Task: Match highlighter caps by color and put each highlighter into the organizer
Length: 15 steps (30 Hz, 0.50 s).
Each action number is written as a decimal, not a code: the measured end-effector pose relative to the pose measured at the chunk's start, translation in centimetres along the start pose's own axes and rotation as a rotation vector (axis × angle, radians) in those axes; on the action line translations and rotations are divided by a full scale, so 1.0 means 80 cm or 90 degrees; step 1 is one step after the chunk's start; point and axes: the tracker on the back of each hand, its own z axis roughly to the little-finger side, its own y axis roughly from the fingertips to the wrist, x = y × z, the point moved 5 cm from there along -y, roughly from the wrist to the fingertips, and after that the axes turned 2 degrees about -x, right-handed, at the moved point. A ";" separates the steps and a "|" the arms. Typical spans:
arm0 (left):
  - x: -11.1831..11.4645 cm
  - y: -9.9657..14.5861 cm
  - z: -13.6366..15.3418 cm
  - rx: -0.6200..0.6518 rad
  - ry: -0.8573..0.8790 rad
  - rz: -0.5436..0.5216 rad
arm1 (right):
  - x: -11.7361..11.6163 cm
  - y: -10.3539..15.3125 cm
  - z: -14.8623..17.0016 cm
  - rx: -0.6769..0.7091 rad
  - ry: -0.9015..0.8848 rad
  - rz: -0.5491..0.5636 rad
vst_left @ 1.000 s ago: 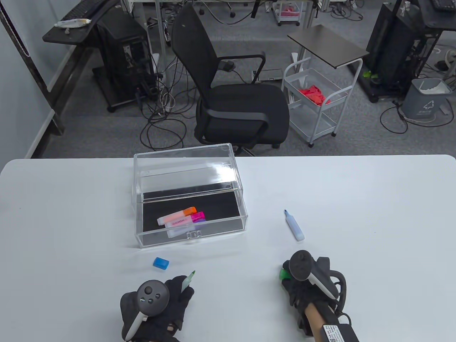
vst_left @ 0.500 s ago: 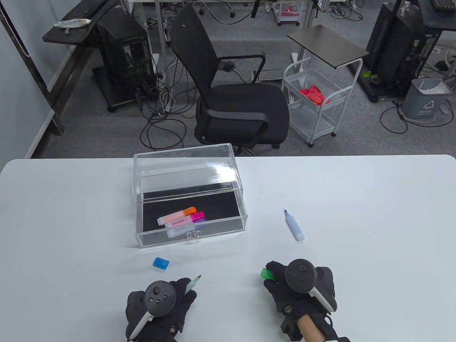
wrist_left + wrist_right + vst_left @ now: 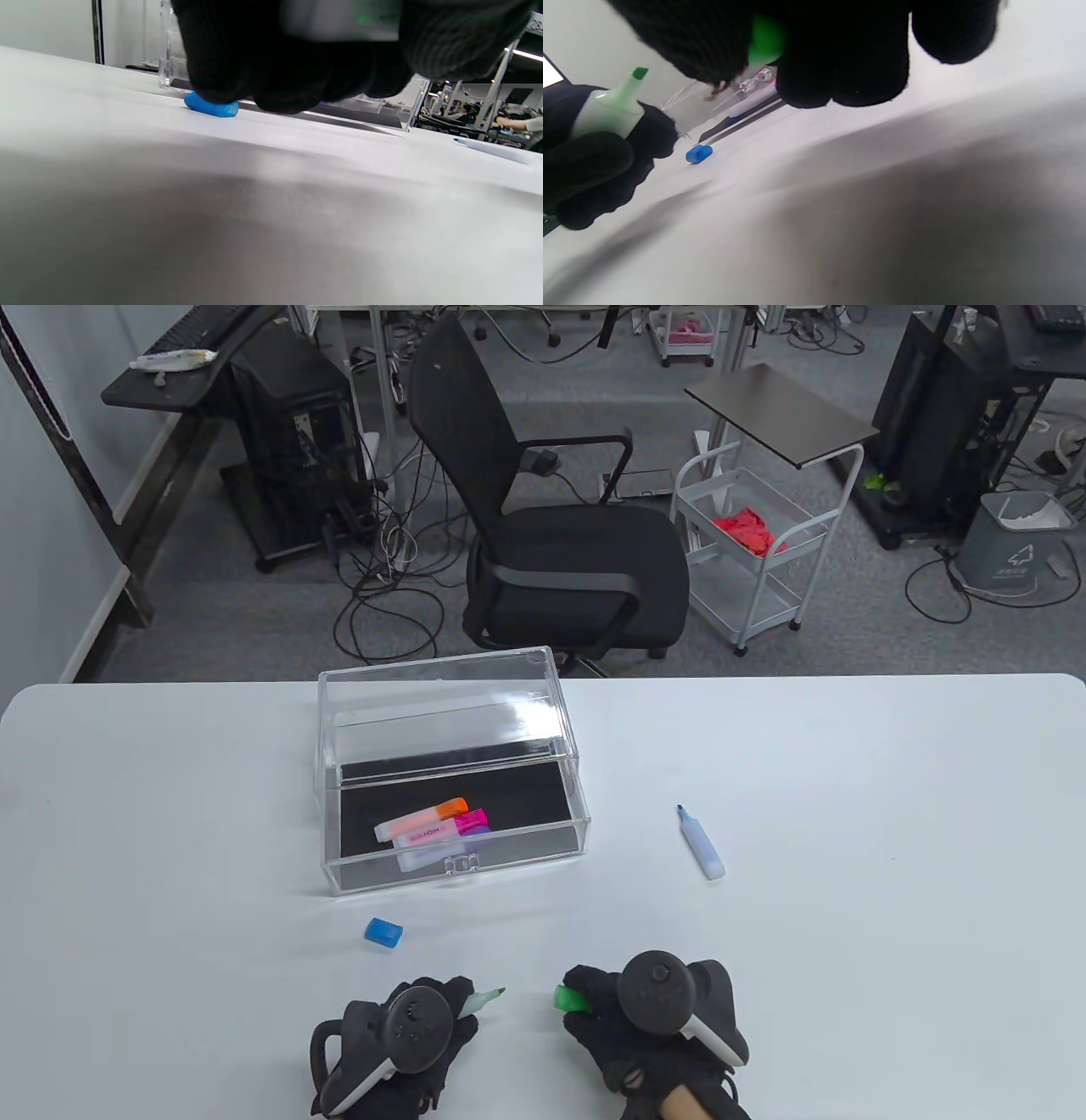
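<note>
My left hand (image 3: 424, 1027) grips an uncapped green highlighter (image 3: 482, 1001), tip pointing right; the right wrist view shows the same green highlighter (image 3: 606, 108). My right hand (image 3: 611, 1014) pinches the green cap (image 3: 570, 999) just right of that tip, a small gap between them; the cap (image 3: 765, 40) shows between my fingers. A blue cap (image 3: 383, 931) lies on the table in front of the clear organizer (image 3: 450, 780), which holds orange, pink and purple highlighters (image 3: 433, 827). An uncapped blue highlighter (image 3: 702, 843) lies to the right.
The white table (image 3: 848, 780) spreads wide to the right and left of the organizer. A black office chair (image 3: 551, 526) and a white cart (image 3: 755, 551) stand beyond the far edge.
My right hand moved left and nearer with the green cap, closing on the highlighter tip. My left hand shifted right and turned the tip toward the cap.
</note>
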 end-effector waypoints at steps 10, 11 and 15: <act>0.006 0.003 -0.036 0.044 -0.127 -0.014 | -0.009 0.000 -0.012 0.021 0.038 -0.023; 0.007 0.003 -0.040 0.048 -0.137 -0.014 | -0.009 0.000 -0.013 0.023 0.048 -0.024; 0.010 0.003 -0.048 0.060 -0.152 -0.014 | -0.013 0.000 -0.017 0.030 0.075 -0.035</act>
